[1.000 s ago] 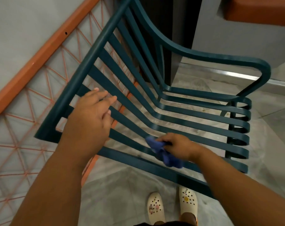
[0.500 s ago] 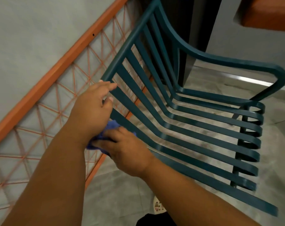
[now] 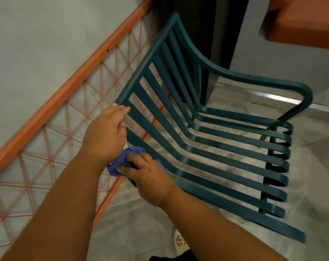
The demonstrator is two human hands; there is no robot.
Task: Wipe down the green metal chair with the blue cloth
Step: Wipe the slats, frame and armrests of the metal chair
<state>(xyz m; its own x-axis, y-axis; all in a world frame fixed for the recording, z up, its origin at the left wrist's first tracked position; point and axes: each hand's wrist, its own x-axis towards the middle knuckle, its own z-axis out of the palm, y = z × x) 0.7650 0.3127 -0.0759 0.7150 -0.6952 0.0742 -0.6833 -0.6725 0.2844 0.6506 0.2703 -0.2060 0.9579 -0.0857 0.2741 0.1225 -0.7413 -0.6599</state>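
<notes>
Two hands: both at chair (image 3: 207, 147) back, near lower-left corner of the slats.
Change: 1 s ago R hand had cloth down on the seat slats by the front; half a sec ago it had come up to the backrest. Now it sits low on the near slat, next to L hand. L hand has slid along the top rail toward its end.
Meaning: seat pass prob done for now, work is on backrest slats; most of back, armrest & legs likely still to wipe.
R hand (image 3: 150, 178): fingers curled round bunched cloth (image 3: 120, 164), pressing it on the slat.
L hand (image 3: 105, 134): fingers bent over end of top rail, steadying chair; thumb side hidden, so how firm the hold is I can't tell.
Cloth loc: between the two hands, against lowest backrest slat, partly under R palm.
Chair loc: on grey floor (image 3: 133, 223), back beside orange railing (image 3: 69, 87) w/ net.
Hidden: chair legs mostly out of sight; slat under cloth covered; near seat edge blurred.
Cut off: shoe (image 3: 179, 242) at bottom edge, only part shows.
</notes>
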